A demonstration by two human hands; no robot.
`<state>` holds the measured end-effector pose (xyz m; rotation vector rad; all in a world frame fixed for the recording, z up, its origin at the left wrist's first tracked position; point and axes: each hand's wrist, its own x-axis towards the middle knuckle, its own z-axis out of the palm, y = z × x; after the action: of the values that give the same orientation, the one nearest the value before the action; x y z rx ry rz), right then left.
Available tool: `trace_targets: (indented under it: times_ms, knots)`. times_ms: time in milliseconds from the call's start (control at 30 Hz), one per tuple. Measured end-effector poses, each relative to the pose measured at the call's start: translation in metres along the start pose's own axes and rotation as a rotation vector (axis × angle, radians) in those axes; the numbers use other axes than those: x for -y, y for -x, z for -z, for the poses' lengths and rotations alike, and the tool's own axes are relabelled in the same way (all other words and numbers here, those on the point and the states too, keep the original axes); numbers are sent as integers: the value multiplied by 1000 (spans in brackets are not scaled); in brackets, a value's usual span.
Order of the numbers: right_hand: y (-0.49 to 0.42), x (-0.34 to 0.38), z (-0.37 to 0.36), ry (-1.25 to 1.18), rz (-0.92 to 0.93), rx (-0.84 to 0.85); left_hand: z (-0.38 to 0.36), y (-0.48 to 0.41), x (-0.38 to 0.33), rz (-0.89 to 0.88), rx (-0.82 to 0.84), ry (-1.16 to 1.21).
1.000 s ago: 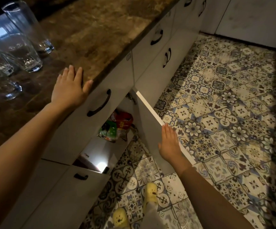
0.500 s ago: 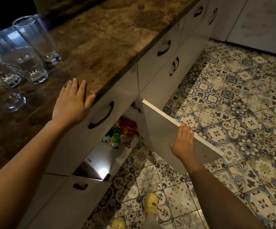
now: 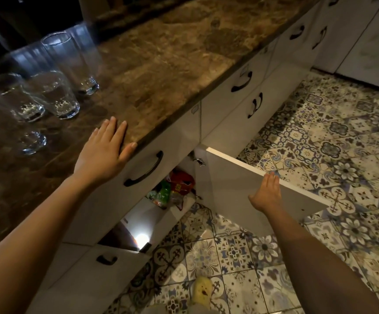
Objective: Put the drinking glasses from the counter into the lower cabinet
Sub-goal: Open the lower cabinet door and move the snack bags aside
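Note:
Several clear drinking glasses stand at the left of the brown marble counter (image 3: 166, 64): a tall one (image 3: 70, 62), a shorter one (image 3: 55, 94), another (image 3: 16, 98) and one nearest me (image 3: 28, 141). My left hand (image 3: 106, 150) lies flat and open on the counter's front edge, right of the glasses, holding nothing. My right hand (image 3: 266, 193) rests against the inner face of the white lower cabinet door (image 3: 229, 189), fingertips over its top edge. The door stands swung wide open. Inside the lower cabinet (image 3: 152, 214) a white shelf shows.
Red and green packets (image 3: 175, 186) lie on the cabinet shelf, with a small lit lamp (image 3: 141, 239) at its front. A drawer with a black handle (image 3: 145, 171) sits above. More white cabinets run right. Patterned tile floor (image 3: 320, 143); a yellow slipper (image 3: 203, 288) below.
The cabinet door has swung further open toward the right, with my right hand moving along on it. My left hand stays flat on the counter edge; the view has tilted up slightly.

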<state>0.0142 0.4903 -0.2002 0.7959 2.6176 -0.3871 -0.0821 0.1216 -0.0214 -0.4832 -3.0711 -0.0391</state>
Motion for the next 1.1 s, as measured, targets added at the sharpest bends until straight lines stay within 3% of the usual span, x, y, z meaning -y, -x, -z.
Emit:
trace_targets:
  times_ms: [200, 367, 500, 567, 633, 733, 800, 933, 1100]
  knots:
    - [6, 11, -6, 1, -16, -74, 0, 0, 0, -1, -2, -8]
    - [13, 25, -27, 108, 262, -181, 3, 12, -13, -76, -208, -6]
    - [16, 41, -54, 66, 369, 35, -33, 39, -36, -284, -325, 76]
    - [18, 46, -70, -1, 344, 207, -70, 55, -46, -418, -188, 157]
    - [20, 48, -90, -65, 288, 341, -115, 67, -53, -436, 99, 197]
    - [20, 50, -125, -108, 202, 527, -186, 75, -46, -196, 625, 266]
    - [13, 51, -155, -129, 166, 616, -231, 71, -38, -70, 871, 271]
    - [1, 59, -204, -178, 120, 701, -302, 61, -26, 27, 1106, 198]
    - [-29, 63, -260, -228, 110, 739, -388, 50, -31, 14, 1165, 148]
